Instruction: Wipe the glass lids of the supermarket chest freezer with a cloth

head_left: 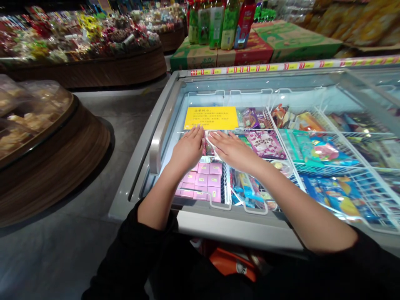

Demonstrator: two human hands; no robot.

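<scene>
My left hand lies flat, fingers stretched out, on the sliding glass lid of a chest freezer, just below a yellow notice. Close beside it, my right hand is spread flat over a white cloth or tissue, pressing it down; only part of this white piece shows. Below my hands, seen through the glass, are several pink boxes in a wire basket. A pink and white packet lies to the right of my right hand, also under the glass.
A curved metal handle is left of my left hand. Wire baskets hold blue packets and teal packets. Bottles stand on cartons behind the freezer. A round wooden display stand is on the left.
</scene>
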